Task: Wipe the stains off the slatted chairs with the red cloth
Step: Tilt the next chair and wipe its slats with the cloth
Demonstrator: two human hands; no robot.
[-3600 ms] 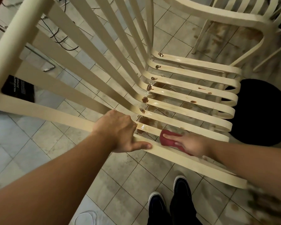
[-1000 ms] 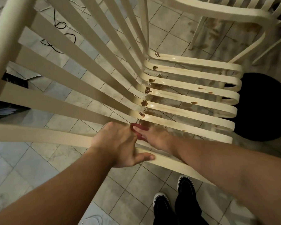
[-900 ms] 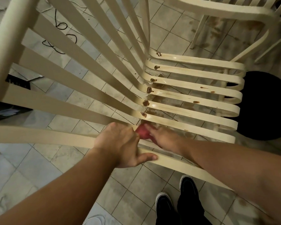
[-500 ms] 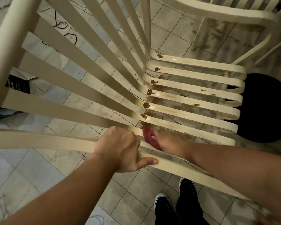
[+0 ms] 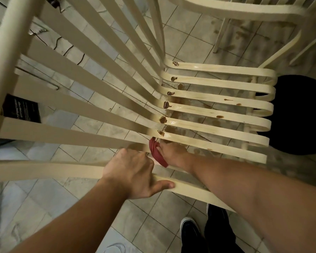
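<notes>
Far left on the tiled floor (image 5: 91, 194): one dark booklet (image 5: 21, 111) with pale print, lying flat, seen through the backrest slats. One thin black cable (image 5: 69, 49) snakes over the tiles above it.

Centre: cream slatted chair (image 5: 217, 128). Backrest slats fan out toward the camera and screen most of the floor on the left. Seat slats run rightward and curl at the front edge. Brown stains (image 5: 163, 119) sit at the bend of six seat slats, one blob each; smaller brown spots lie farther right on two or three slats.

Left hand (image 5: 133, 174): closed over the nearest slat at the bend, fingers wrapped under, thumb laid flat along the top.

Red cloth (image 5: 156, 152): just right of the left hand, bunched against the second-nearest slat at its bend, directly below the lowest stain blob. Right hand (image 5: 173, 154) clasps the cloth, fingers curled into it; fingertips hidden by the fabric and slat.

Lower right: two dark shoes (image 5: 190, 229) with white soles.

Upper right: a second cream chair (image 5: 244, 11), only partly in frame, over stained tiles. Right edge: one round black object (image 5: 299, 114), partly behind the seat front; identity not determinable.
</notes>
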